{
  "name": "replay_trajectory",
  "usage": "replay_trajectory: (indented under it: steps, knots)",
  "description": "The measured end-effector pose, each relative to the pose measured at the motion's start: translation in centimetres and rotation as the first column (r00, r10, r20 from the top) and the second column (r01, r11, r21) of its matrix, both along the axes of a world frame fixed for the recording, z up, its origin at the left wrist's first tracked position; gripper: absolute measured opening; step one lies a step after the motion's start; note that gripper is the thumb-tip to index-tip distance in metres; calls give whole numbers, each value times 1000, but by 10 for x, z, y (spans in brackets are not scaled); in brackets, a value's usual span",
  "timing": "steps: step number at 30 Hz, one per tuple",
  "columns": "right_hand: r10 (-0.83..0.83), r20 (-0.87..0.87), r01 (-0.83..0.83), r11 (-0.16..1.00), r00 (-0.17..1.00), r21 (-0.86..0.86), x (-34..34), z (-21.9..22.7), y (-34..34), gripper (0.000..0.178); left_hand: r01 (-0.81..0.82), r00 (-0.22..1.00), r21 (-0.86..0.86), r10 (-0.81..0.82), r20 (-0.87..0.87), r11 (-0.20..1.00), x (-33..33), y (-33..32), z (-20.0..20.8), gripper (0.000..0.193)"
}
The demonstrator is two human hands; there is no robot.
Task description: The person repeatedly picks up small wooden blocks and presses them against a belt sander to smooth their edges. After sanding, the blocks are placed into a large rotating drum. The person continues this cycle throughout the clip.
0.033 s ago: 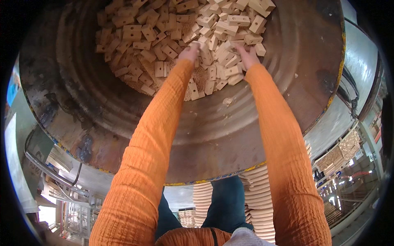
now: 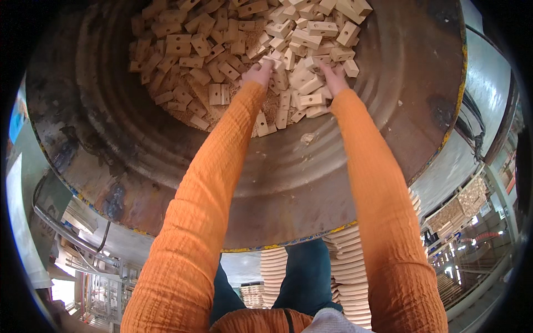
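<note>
A heap of small pale wooden blocks (image 2: 179, 45), many with a round drilled hole, fills the bottom of a large round metal drum (image 2: 300, 213). My left hand (image 2: 257, 73) reaches into the middle of the heap, its fingers stretched against the blocks and partly lost among them. To its right, my right hand (image 2: 333, 77) lies at the heap's right side with fingers apart, touching blocks. Several loose blocks (image 2: 307, 83) lie between the two hands. Neither hand has a block lifted clear of the heap.
Sawdust (image 2: 208, 91) lies among the blocks, and a wood chip (image 2: 307, 138) rests on the drum's near slope. The drum's yellow-edged rim (image 2: 277, 245) curves in front of my legs. Below it stand stacks of curved wooden pieces (image 2: 350, 266). Dark cables (image 2: 472, 119) hang outside at right.
Both hands have shifted slightly among the blocks. Several blocks between them have tumbled or turned, near the heap's front edge.
</note>
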State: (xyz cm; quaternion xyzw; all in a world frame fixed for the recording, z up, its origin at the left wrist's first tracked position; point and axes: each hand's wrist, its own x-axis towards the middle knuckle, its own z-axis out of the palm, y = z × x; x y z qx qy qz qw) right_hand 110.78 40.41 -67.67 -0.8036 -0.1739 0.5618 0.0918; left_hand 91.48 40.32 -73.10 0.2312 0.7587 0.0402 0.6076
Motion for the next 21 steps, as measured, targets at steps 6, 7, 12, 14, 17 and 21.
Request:
replay_trajectory:
  steps: [6,7,12,14,17,21]
  knots:
    - [-359,-214,305,919,908,-249,-15,0,-21,92,133,987,77,-139,81,988,-7,-4,0,73]
    - [-342,-215,289,926,915,-243,-13,1,-22,93,136,986,99,-145,82,986,-4,-3,0,73]
    - [-324,-231,290,942,917,-171,-28,1,-29,84,96,974,57,-105,203,994,-4,1,-9,81]
    - [-323,-320,273,943,891,-193,-28,-3,-26,79,209,937,-6,-199,287,978,-22,6,-19,86]
    - [-33,-376,10,998,926,-63,-38,-29,-31,72,477,838,-33,-443,318,878,-40,7,-31,87]
    - [394,-328,-453,883,859,-125,-55,-53,-23,92,642,743,-168,-553,377,748,-67,6,-24,90]
